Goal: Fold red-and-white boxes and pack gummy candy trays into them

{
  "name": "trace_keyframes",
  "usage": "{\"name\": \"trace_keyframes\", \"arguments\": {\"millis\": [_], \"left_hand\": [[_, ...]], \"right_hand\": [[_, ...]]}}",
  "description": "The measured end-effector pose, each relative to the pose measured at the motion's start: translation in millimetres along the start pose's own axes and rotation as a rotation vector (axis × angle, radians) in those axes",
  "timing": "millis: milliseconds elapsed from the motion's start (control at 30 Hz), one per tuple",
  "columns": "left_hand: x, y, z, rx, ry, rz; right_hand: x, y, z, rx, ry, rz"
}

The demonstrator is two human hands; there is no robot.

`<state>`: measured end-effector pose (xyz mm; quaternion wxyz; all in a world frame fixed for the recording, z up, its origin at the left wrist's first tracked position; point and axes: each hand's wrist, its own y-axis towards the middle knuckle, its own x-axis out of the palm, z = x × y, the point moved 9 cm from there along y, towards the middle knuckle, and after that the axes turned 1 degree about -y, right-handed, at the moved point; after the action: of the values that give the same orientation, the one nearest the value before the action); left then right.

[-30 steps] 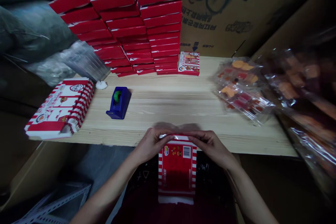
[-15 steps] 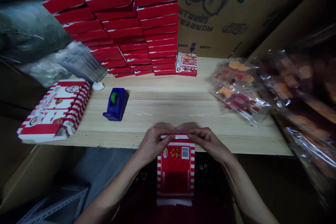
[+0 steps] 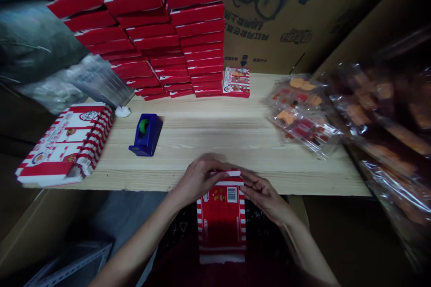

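Observation:
A red-and-white striped cardboard box (image 3: 222,219) stands at the table's front edge, close to my body, its barcode side facing up. My left hand (image 3: 200,181) is closed on its far left end, the thumb lying along the end flap. On the far right side, my right hand (image 3: 264,195) grips the edge with thumb and fingers. The white-edged flap at the far end sticks up between the two hands. My left fingers are partly hidden behind the flap. Whether anything lies inside the box cannot be seen.
A blue tape dispenser (image 3: 147,134) with green tape stands left of centre, near a pile of flattened boxes (image 3: 63,139). Filled red boxes (image 3: 198,27) are stacked high behind. Clear packets of sweets (image 3: 303,121) lie on the right. A large carton (image 3: 269,31) stands at the back.
My right hand has shifted from the top of the end flap down to the box's right side edge. My left hand stays at the flap. The view has moved slightly.

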<state>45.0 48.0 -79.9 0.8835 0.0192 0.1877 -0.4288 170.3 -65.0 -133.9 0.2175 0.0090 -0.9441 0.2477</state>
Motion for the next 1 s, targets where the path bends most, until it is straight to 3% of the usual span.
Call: {"name": "trace_keyframes", "arguments": {"millis": [267, 567, 1000], "left_hand": [[0.6, -3, 12, 0.054, 0.005, -0.021], [-5.4, -6, 12, 0.058, 0.117, 0.059], [-11.7, -10, 30, 0.155, 0.213, -0.035]], "right_hand": [[9, -1, -16, -0.082, -0.091, -0.021], [13, 0, -17, -0.114, -0.078, -0.031], [29, -1, -30, -0.122, -0.155, -0.089]]}}
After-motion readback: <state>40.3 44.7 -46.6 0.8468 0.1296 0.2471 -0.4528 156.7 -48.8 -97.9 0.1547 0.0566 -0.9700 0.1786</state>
